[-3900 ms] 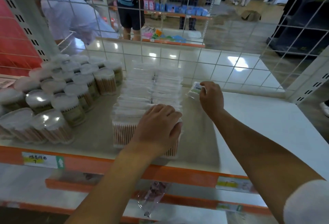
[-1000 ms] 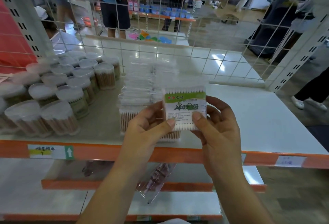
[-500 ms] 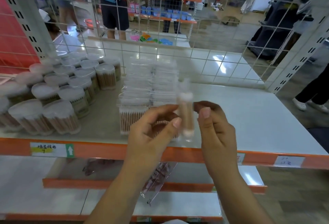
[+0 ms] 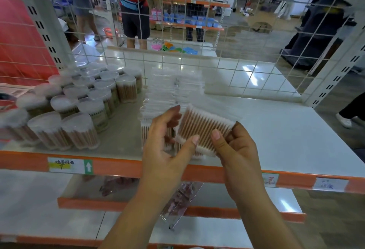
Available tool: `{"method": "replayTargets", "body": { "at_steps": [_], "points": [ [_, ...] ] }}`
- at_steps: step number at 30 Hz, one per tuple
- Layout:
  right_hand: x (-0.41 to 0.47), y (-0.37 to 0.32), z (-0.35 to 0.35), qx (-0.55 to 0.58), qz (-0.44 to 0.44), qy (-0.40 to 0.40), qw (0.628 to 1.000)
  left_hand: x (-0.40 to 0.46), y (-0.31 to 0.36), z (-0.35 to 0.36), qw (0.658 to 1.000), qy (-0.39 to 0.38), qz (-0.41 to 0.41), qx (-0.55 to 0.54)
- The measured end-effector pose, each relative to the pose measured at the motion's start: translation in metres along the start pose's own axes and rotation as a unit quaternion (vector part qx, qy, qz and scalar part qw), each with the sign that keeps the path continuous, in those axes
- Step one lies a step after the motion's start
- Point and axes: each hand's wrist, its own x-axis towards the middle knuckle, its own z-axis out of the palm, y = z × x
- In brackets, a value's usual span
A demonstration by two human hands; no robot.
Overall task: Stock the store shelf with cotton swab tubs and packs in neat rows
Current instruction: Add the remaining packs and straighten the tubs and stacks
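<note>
Head view: both the left hand [image 4: 167, 148] and right hand [image 4: 235, 150] pinch a flat cotton swab pack [image 4: 205, 128] above the shelf [image 4: 286, 140] front edge, just before the pack rows [image 4: 169, 94]. Round tubs [image 4: 79, 106] crowd the left; wire mesh [image 4: 227, 65] backs the shelf.

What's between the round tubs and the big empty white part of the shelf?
In the head view, rows of flat swab packs stand between the round tubs and the bare shelf.

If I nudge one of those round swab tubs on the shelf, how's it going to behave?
The tubs look tall for their width, so a high push may tip one. Being round, a fallen one would likely roll. They stand packed together, so neighbours would probably shift too.
</note>
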Motion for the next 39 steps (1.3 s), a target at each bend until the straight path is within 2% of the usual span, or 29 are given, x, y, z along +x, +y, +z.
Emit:
{"method": "replayTargets", "body": {
  "at_steps": [4,7,10,12,14,19,24,28,30,32,34,39],
  "points": [
    [0.003,0.003,0.005,-0.041,-0.013,-0.055,0.998,0.007,-0.005,-0.011,0.999,0.009,-0.037,-0.002],
    [0.005,0.006,0.008,-0.135,-0.035,-0.084,0.987,0.012,-0.012,-0.025,0.998,0.011,-0.065,-0.001],
    [0.009,0.018,0.006,-0.337,-0.127,-0.038,0.932,0.013,-0.023,-0.04,0.995,0.025,-0.089,0.031],
    [0.011,0.027,0.003,-0.403,-0.169,-0.015,0.9,0.011,-0.035,-0.052,0.991,0.046,-0.11,0.056],
    [0.013,0.031,0.002,-0.415,-0.163,-0.009,0.895,0.01,-0.048,-0.063,0.986,0.061,-0.12,0.097],
    [0.018,0.042,0.0,-0.445,-0.164,0.002,0.88,0.007,-0.063,-0.068,0.963,0.043,-0.108,0.242],
    [0.018,0.055,-0.005,-0.459,-0.146,-0.005,0.877,0.007,-0.075,-0.065,0.957,0.053,-0.1,0.266],
    [0.021,0.067,-0.01,-0.481,-0.186,0.011,0.857,0.008,-0.075,-0.059,0.947,0.057,-0.084,0.306],
    [0.026,0.072,-0.012,-0.503,-0.198,-0.008,0.841,0.013,-0.071,-0.057,0.939,0.051,-0.022,0.34],
    [0.031,0.077,-0.014,-0.548,-0.196,-0.031,0.813,0.018,-0.07,-0.056,0.92,0.023,0.055,0.388],
    [0.034,0.081,-0.016,-0.581,-0.203,-0.043,0.787,0.022,-0.075,-0.055,0.901,-0.014,0.088,0.424],
    [0.04,0.082,-0.008,-0.612,-0.202,-0.013,0.765,0.027,-0.087,-0.049,0.886,-0.066,0.138,0.439]
  ]
}}
